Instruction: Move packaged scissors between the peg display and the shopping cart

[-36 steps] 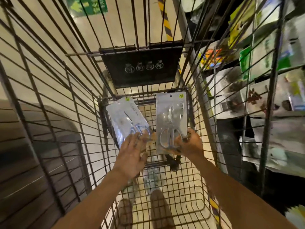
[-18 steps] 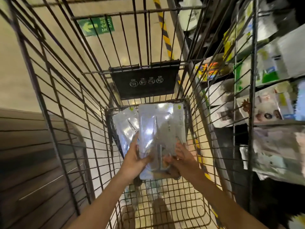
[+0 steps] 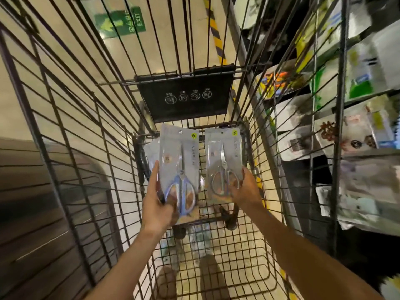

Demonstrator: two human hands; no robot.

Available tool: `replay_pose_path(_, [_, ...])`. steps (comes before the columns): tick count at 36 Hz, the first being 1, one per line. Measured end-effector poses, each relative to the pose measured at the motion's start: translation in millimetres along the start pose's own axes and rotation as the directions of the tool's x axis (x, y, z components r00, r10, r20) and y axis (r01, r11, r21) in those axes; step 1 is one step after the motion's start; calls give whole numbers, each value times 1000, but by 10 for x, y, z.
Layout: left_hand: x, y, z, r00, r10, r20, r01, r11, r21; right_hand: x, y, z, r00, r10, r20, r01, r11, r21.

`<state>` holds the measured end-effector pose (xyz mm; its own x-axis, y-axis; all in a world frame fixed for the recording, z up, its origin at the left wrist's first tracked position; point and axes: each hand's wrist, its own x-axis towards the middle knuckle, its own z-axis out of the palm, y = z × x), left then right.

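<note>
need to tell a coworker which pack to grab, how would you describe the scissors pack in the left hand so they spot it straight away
Look inside the wire shopping cart, below its black warning placard, where two clear packs are held side by side. The blue-handled scissors pack is the one gripped by the left hand. The silver-handled scissors pack in the right hand is all metal, with smaller scissors.

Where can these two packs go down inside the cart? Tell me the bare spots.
The cart's wire floor lies bare beneath both hands, bordered by the side walls. It is crowded at the far end, where another pack leans behind the left hand's blue-handled scissors pack.
</note>
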<state>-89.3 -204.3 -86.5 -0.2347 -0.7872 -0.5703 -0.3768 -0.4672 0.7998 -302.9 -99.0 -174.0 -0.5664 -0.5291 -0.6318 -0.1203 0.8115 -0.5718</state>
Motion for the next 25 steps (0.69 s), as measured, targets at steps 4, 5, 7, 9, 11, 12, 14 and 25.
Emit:
replay_pose_path(4, [9, -5, -20, 1000, 12, -1, -12, 1000, 26, 95, -28, 84, 999, -16, -30, 11, 987, -158])
replay_pose_path(5, [12, 0, -22, 1000, 12, 1, -12, 1000, 25, 105, -34, 110, 999, -21, -43, 13, 983, -181])
replay_pose_path(7, [16, 22, -13, 1000, 21, 4, -21, 1000, 21, 111, -40, 155, 997, -16, -78, -2, 975, -221])
replay_pose_path(9, [21, 34, -5, 1000, 15, 10, -15, 1000, 15, 106, -57, 178, 991, -2, -131, -25, 978, -206])
replay_pose_path(11, [23, 43, -3, 1000, 7, 9, -7, 1000, 3, 76, -88, 176, 983, 0, -184, -38, 978, -204])
replay_pose_path(12, [23, 40, -5, 1000, 6, 4, -6, 1000, 0, 53, -95, 178, 979, -17, -204, -27, 977, -213])
replay_pose_path(14, [27, 30, -15, 1000, 8, -11, -8, 1000, 5, 8, -85, 195, 971, -67, -231, 17, 977, -213])
replay_pose_path(25, [76, -78, -51, 999, 4, -40, -4, 1000, 10, 56, 23, 310, 939, -78, -335, -1, 974, -229])
